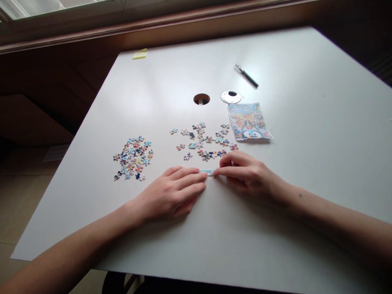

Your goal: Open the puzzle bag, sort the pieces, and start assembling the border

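White worktop point(277, 218): my hands, left point(171, 191) and right point(246, 172), pinch joined puzzle pieces point(208, 172) between nearly closed fingertips; uneven pressure could pop them apart.

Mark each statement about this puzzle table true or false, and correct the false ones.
1. Both hands touch a small light-blue strip between their fingertips. True.
2. The pen lies on the picture sheet. False: it lies apart, farther back on the table.
3. A pile of pieces lies left of the left hand. True.
4. The yellow note sits by the right hand. False: it is at the far left corner.
5. The round hole is covered. False: it is open; its cap lies beside it.
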`<state>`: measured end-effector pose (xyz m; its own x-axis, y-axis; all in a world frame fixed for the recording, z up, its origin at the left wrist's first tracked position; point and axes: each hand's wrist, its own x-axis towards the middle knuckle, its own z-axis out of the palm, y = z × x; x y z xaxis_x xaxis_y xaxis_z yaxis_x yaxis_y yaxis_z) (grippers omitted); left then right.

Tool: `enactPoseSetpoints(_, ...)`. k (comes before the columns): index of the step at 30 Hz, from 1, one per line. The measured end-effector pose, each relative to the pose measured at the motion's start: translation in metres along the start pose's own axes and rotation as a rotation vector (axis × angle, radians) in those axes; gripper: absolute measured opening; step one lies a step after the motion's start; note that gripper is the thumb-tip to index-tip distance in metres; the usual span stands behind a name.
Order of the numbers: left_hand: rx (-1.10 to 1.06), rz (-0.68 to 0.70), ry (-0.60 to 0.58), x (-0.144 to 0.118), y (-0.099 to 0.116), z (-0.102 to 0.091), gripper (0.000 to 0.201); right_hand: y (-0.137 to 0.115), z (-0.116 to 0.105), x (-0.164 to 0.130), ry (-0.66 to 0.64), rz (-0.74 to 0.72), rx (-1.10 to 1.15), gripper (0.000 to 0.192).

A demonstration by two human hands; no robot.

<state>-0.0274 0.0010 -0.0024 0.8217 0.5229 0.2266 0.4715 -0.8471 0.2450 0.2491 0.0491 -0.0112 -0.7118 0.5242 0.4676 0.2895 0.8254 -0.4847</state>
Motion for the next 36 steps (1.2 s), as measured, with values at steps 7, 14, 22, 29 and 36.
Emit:
enactPoseSetpoints(7, 0.005, -0.005, -0.011, 0.0009, 0.0001, -0.0007, 0.035, 0.0019, -0.0001, -0.0022, -0.060, -0.048, -0.042, 0.022)
enactPoseSetpoints(14, 0.000, -0.012, -0.010, -0.0001, 0.0004, 0.0000, 0.035, 0.0028, -0.0022, -0.0022, -0.067, -0.079, -0.030, 0.026)
enactPoseSetpoints(22, 0.016, -0.003, -0.012, 0.0000, 0.0002, -0.0006, 0.036, 0.0034, -0.0009, -0.0005, -0.120, -0.126, -0.091, 0.027)
enactPoseSetpoints(29, 0.029, -0.001, -0.008, 0.0010, 0.0004, -0.0006, 0.035, 0.0054, -0.0001, -0.0008, -0.128, -0.138, -0.108, 0.029)
enactPoseSetpoints(36, 0.045, -0.014, 0.008, 0.0006, 0.0012, -0.0008, 0.036, 0.0054, 0.0036, -0.0020, -0.186, -0.139, -0.231, 0.034)
